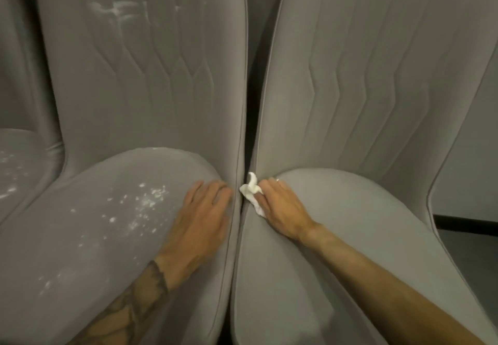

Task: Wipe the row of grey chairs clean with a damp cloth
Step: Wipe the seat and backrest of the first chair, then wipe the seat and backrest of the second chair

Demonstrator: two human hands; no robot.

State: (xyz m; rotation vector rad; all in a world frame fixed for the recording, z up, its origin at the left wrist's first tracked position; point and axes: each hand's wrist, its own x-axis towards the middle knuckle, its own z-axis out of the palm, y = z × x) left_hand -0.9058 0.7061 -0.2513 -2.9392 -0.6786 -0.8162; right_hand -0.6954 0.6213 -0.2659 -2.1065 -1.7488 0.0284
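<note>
A small white cloth (pixel 252 195) is gripped in the fingers of the right hand (pixel 280 204) and is pressed against the inner side edge of the right chair (pixel 350 236), at the back corner of its seat, just beside the narrow gap (pixel 246 118) that separates it from the middle chair (pixel 129 209). Part of the cloth is hidden under the fingers; one twisted end stands up free.

The left hand (pixel 200 218) is laid flat and unclenched on the seat of the middle chair, fingers spread toward the gap, with nothing held in it. It is judged to be bracing that chair, or pushing it aside, so that the gap can be reached.

No white residue is seen on the seat or backrest of the right chair, so that chair is judged to be done or nearly done. White specks (pixel 140 204) remain scattered across the seat of the middle chair, and white smears (pixel 121 10) remain high on its backrest. Further specks are visible on the seat of the far left chair (pixel 16 172). At least two chairs are therefore judged to be left.

No brand, label or legible writing is visible on the chairs or the cloth.
</note>
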